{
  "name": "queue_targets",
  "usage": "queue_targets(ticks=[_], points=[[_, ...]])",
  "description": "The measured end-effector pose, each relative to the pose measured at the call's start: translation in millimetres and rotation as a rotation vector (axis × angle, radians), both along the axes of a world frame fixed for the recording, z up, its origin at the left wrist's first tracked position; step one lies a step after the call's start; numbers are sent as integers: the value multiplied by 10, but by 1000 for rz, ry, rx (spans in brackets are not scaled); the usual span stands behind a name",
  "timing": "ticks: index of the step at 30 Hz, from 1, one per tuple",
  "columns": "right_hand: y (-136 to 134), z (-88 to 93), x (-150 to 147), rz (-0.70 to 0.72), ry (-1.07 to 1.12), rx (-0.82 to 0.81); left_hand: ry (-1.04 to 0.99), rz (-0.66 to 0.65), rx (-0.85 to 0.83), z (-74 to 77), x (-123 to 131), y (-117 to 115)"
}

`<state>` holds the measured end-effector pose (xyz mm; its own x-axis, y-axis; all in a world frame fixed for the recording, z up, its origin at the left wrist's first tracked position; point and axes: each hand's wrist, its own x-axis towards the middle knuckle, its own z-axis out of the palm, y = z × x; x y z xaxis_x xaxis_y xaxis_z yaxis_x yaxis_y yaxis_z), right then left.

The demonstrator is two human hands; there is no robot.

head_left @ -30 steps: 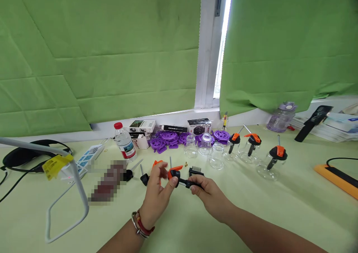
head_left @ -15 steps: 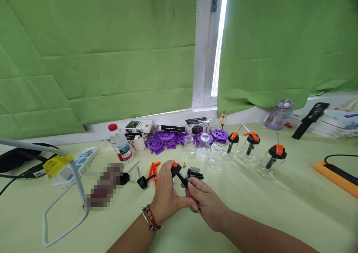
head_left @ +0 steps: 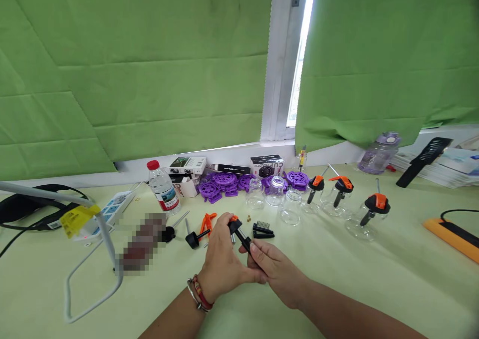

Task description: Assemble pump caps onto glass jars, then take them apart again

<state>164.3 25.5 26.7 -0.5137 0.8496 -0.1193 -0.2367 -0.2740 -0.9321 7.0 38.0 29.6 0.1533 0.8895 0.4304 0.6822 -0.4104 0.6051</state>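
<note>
My left hand (head_left: 223, 265) is closed around the head of a black-and-orange jar lid (head_left: 235, 224), fingers over its top and thumb stretched towards my other hand. From the lid a black stem (head_left: 245, 241) slants down to the right. My right hand (head_left: 276, 268) pinches this stem's lower end between thumb and fingers. Just beyond the hands lie black spring pieces (head_left: 263, 230) and tiny brass bits (head_left: 249, 218). Left of them are orange levers (head_left: 205, 222) and a black cap with a metal rod (head_left: 192, 239). My left palm hides part of the lid.
Clear glass jars (head_left: 290, 207) stand behind the hands. Further right are three jars topped with black-and-orange lids (head_left: 377, 204). Purple plastic parts (head_left: 224, 180) and small boxes (head_left: 267, 167) line the back. A water bottle (head_left: 164, 191) and a white metal frame (head_left: 112, 259) are left.
The view has shifted slightly, so the tabletop things sit a little further right. Both hands keep hold of the lid and stem, with hardly any change in pose.
</note>
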Motion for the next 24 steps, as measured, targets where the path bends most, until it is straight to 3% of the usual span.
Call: queue_targets(ticks=[5, 14, 24], points=[[57, 18, 78, 63, -69, -8, -72, 55, -72, 58, -21, 59], [84, -167, 14, 1, -200, -13, -34, 31, -102, -118, -21, 88], [93, -193, -43, -74, -267, -65, -14, 35, -109, -76, 119, -1]])
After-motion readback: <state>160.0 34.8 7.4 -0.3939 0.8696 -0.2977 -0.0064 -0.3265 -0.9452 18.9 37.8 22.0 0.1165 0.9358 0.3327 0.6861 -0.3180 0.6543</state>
